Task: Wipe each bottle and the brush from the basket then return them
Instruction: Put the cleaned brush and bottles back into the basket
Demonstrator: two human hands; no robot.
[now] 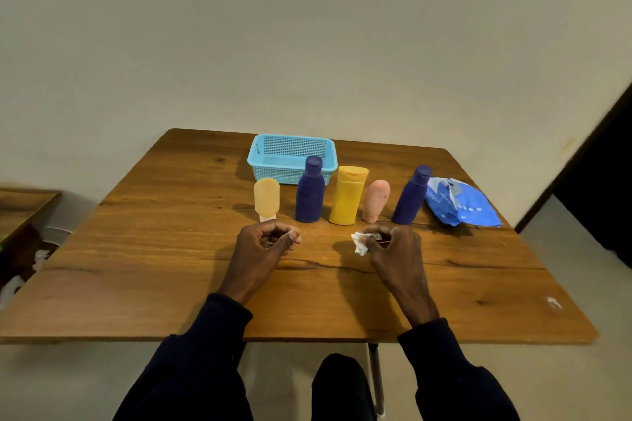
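Wooden table [136,249]; blue wipes pack [461,207] right rear; second wooden surface [24,208] far left

One camera on the person's head, looking forward and down, table [154,249] close below, wall [307,44] behind it, very wide view

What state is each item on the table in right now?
basket: upright, nothing visible inside
left blue bottle: upright, capped
right blue bottle: upright, capped
yellow bottle: upright, capped
pink bottle: standing cap-down
tan bottle: standing cap-down
wipes pack: lying, flap raised
wipe: crumpled, gripped by right hand
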